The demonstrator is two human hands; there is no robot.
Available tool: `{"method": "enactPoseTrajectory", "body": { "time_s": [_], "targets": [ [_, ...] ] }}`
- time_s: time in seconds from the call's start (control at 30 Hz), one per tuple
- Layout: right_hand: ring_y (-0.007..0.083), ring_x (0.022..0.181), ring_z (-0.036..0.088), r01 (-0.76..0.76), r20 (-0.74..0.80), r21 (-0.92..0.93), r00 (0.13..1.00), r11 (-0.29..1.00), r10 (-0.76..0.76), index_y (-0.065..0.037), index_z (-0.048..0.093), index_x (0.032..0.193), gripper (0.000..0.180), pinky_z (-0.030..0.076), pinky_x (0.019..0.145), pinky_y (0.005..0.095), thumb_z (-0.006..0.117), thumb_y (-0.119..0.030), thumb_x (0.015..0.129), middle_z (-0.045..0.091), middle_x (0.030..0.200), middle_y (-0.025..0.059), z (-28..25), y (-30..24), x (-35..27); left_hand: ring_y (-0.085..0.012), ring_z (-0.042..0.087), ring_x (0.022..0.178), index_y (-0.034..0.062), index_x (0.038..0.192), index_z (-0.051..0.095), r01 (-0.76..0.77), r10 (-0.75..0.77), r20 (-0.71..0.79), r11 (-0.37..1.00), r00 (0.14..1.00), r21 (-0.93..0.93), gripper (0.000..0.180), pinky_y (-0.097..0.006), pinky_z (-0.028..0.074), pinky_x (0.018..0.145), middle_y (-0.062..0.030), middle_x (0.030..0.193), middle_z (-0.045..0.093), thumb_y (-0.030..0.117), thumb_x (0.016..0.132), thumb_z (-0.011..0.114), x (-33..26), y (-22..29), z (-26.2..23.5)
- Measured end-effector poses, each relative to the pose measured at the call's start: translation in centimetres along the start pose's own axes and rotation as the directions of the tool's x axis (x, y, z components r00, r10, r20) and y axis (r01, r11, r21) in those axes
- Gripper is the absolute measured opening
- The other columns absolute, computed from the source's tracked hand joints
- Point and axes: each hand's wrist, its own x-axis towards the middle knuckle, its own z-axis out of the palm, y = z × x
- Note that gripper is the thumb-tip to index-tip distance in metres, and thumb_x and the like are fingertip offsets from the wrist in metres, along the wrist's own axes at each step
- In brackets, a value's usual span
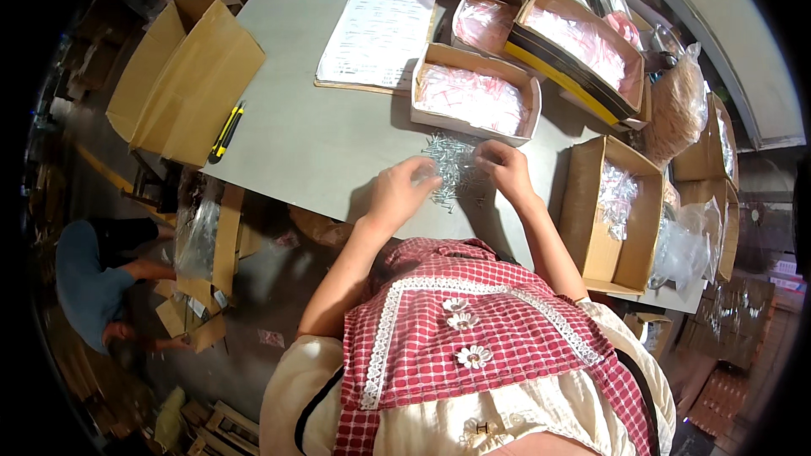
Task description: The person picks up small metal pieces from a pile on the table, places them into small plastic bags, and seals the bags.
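I have a broad, smooth grey table (pixel 296 148) in front of me. A loose pile of small silvery metal screws (pixel 454 172) lies directly on its top. Just beyond them stands an open, oblong white cardboard box (pixel 432 117), and to its left I see a brown-backed clipboard of white sheets (pixel 376 38). A slim yellow-and-black utility knife (pixel 226 133) lies near the left edge; an open brown cardboard box (pixel 601 262) stands to my right.
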Motion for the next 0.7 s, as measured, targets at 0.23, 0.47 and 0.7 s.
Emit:
{"method": "enactPoseTrajectory", "body": {
  "time_s": [0.23, 0.47, 0.7],
  "targets": [
    [0.0133, 0.077, 0.064, -0.131, 0.111, 0.616, 0.991, 0.777, 0.079, 0.0, 0.062, 0.109, 0.017, 0.051, 0.074, 0.027, 0.064, -0.002, 0.092, 0.067, 0.088, 0.0033, -1.7, -0.7, -1.9, -0.0273, 0.072, 0.094, 0.0045, 0.11, 0.07, -0.08, 0.08, 0.005, 0.997, 0.997, -0.004, 0.033, -0.036, 0.055, 0.082, -0.0133, 0.101, 0.074, 0.022, 0.083, 0.078, 0.8, 2.3, 0.9],
    [0.0132, 0.085, 0.064, 0.022, 0.012, 0.658, 0.999, 0.753, -0.04, 0.0, 0.062, 0.112, 0.02, 0.051, 0.079, 0.0282, 0.067, -0.004, 0.092, 0.067, 0.094, 0.0045, -1.5, -3.7, -3.7, -0.0323, 0.069, 0.098, 0.0053, 0.111, 0.069, -0.223, 0.223, 0.014, 0.974, 0.975, 0.03, 0.037, -0.04, 0.053, 0.086, -0.0138, 0.105, 0.072, 0.023, 0.08, 0.078, 0.4, 3.6, 2.4],
    [0.0184, 0.089, 0.068, 0.49, -0.18, 0.075, 0.863, 0.869, -0.471, -0.001, 0.067, 0.105, 0.022, 0.055, 0.076, 0.0293, 0.068, 0.007, 0.084, 0.07, 0.097, 0.0097, -1.5, -6.9, -5.1, -0.0335, 0.064, 0.102, 0.0063, 0.118, 0.065, -0.375, 0.379, -0.082, 0.925, 0.922, 0.06, 0.041, -0.042, 0.048, 0.093, -0.0119, 0.11, 0.07, 0.017, 0.079, 0.075, -0.3, 5.2, 2.9]
  ]
}}
